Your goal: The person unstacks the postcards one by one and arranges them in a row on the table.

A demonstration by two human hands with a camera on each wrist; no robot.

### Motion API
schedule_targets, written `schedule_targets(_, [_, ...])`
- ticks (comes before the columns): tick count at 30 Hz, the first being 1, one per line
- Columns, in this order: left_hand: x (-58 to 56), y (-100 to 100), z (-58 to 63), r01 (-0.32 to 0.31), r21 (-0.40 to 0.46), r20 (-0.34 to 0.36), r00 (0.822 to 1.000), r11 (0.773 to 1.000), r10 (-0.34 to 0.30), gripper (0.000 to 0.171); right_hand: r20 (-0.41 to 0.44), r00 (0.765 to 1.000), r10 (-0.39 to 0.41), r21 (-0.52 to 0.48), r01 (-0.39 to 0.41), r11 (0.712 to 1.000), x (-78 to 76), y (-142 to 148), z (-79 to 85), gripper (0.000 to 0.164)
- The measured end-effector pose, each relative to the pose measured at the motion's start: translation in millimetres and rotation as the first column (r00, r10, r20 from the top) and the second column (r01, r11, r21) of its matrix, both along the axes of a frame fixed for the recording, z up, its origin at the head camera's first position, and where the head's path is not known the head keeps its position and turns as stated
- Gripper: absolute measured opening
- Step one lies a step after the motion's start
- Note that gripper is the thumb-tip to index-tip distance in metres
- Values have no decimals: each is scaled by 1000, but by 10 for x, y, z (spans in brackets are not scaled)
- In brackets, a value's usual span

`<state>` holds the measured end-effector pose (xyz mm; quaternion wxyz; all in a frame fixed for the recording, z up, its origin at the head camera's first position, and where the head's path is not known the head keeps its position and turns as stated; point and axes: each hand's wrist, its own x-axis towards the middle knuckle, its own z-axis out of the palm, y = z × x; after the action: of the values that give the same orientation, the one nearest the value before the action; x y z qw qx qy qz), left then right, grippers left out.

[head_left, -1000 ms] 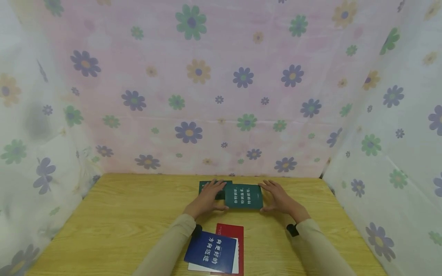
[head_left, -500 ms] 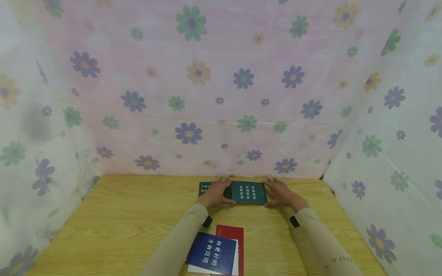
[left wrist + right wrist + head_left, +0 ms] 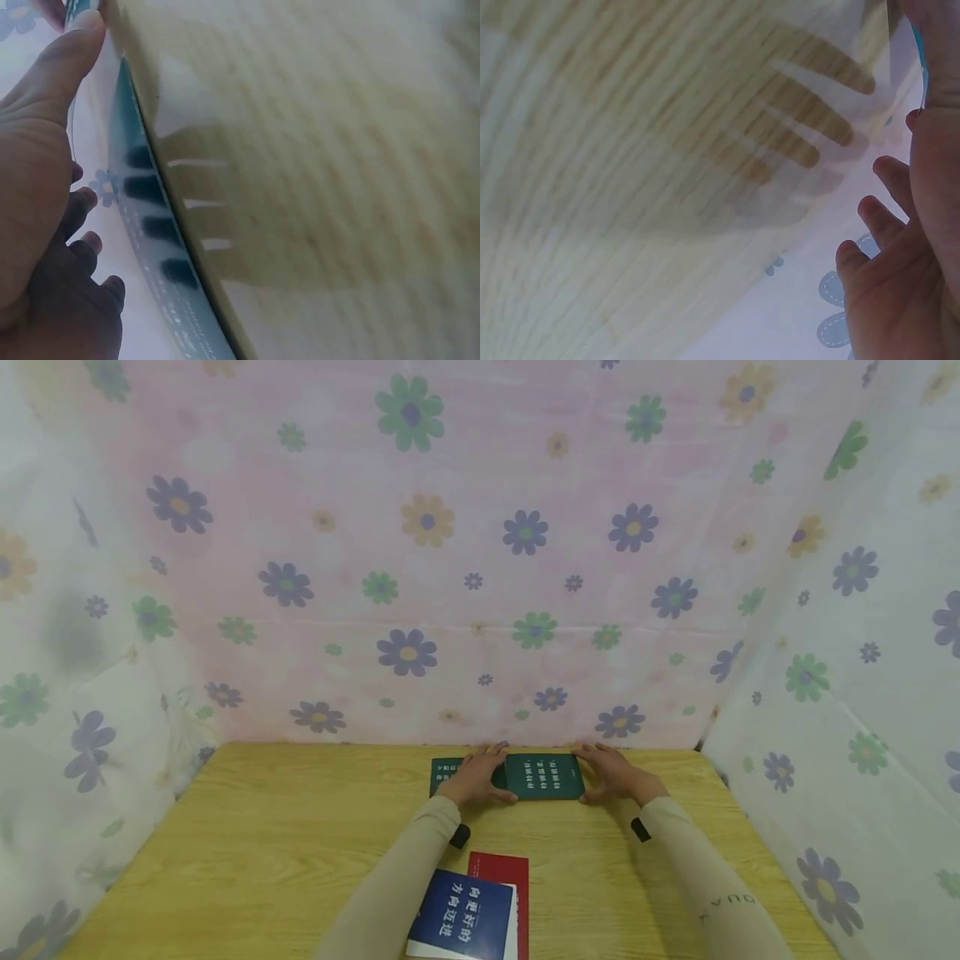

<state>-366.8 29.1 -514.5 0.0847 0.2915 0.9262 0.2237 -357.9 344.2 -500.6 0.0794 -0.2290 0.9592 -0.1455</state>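
A dark green book (image 3: 546,777) with white characters lies at the far side of the table, between my two hands. My left hand (image 3: 477,777) holds its left end, thumb at the near corner and fingers at the far corner. At its right end my right hand (image 3: 613,775) grips the same way. Left of it, a second green book (image 3: 446,767) lies partly hidden under my left hand. In the left wrist view, the thumb (image 3: 82,37) is against the held book's edge, and the second green book (image 3: 146,180) reflects the other fingers.
Near the front of the wooden table (image 3: 262,860) lies an overlapping pile: a blue book (image 3: 468,914) on a white one, with a red book (image 3: 501,864) beneath. A flowered curtain (image 3: 480,610) stands behind the table's far edge and at both sides.
Both hands have carried the green book right and away from me, and it has come down flat beside the second green book, more of which was covered by it before.
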Motion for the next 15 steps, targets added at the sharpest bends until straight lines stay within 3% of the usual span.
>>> schedule_targets(15, [-64, 65, 76, -2, -140, 50, 999, 990, 10, 86, 58, 998, 19, 48, -22, 999, -102, -30, 32, 92])
